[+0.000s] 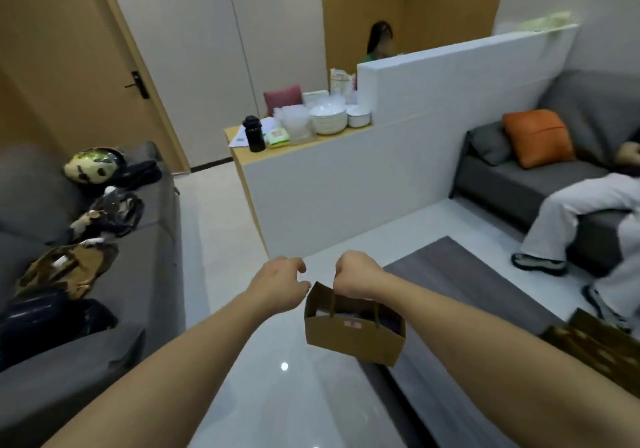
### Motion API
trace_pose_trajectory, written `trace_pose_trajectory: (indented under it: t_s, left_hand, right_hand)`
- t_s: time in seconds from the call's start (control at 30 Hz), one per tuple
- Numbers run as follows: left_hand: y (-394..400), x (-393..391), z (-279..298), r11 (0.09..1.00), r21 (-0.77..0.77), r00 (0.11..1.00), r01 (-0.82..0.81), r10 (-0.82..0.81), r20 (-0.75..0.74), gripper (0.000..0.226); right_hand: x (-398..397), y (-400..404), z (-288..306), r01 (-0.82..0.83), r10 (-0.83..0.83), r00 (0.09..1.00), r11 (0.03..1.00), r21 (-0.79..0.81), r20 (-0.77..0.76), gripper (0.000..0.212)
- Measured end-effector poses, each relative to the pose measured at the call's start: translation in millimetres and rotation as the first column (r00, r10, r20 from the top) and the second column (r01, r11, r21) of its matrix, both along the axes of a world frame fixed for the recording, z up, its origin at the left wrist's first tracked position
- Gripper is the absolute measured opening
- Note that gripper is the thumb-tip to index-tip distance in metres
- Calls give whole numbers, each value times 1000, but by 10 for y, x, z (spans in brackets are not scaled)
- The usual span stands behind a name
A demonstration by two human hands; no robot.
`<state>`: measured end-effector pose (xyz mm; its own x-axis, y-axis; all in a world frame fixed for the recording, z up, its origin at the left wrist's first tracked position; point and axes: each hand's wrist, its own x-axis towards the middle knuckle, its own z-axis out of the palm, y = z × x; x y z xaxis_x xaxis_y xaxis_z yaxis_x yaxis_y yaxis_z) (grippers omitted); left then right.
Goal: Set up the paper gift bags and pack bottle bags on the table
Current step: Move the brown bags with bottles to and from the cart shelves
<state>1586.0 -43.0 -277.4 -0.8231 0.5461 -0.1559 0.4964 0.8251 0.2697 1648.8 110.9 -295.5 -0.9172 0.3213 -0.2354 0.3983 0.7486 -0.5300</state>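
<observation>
The right hand (353, 271) gripped a brown paper gift bag (353, 335) by its handles above the glossy tabletop (277, 395), the left hand (284, 279) hung loosely curled and empty beside it, and the bag was not yet set down.

The glossy table (277, 395) lies bare beneath both forearms, so there is open room low and toward the near edge. The right hand (356, 273) holds a brown paper bag (353, 335) hanging above the table's far right part; the left hand (280, 279) hovers just beside the bag's upper corner. On the left, a grey sofa (138, 309) loaded with bags (65, 271) runs along the table. Ahead, a white partition (346, 198) closes the way. At the right edge lies a dark patterned thing (595, 343), perhaps another bag, and beyond it a seated person's legs (571, 219).
</observation>
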Motion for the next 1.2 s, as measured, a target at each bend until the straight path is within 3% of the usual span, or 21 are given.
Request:
trace_pose_trajectory:
  t_s: [0.13, 0.27, 0.47, 0.6, 0.83, 1.07, 1.2]
  left_hand:
    - [765, -351, -57, 971, 19, 971, 240, -239, -19, 39]
    - [1411, -557, -11, 871, 23, 871, 491, -491, -10, 41]
    - [2107, -467, 63, 685, 81, 686, 724, -728, 17, 44]
    - [2441, -238, -37, 593, 106, 592, 798, -805, 44, 44]
    - [3244, 35, -323, 476, 50, 472, 878, -879, 70, 44]
    - [4171, 297, -802, 441, -20, 436, 897, -878, 197, 44]
    - [4545, 418, -1167, 419, -78, 422, 905, -859, 289, 43]
  right_hand:
    - [25, 579, -59, 213, -213, 977, 977, -2, 25, 8]
    - [229, 947, 47, 430, -429, 902, 903, -8, 48, 13]
    - [670, 1196, 142, 713, -713, 701, 701, 3, 6, 9]
    - [922, 1377, 124, 828, -827, 561, 560, 37, -40, 13]
    - [1273, 1912, -202, 899, -899, 437, 438, 19, 28, 6]
    - [1542, 2557, -1139, 849, -810, 519, 527, -52, 274, 8]
    - [1625, 2804, -1647, 851, -780, 513, 518, -90, 358, 11]
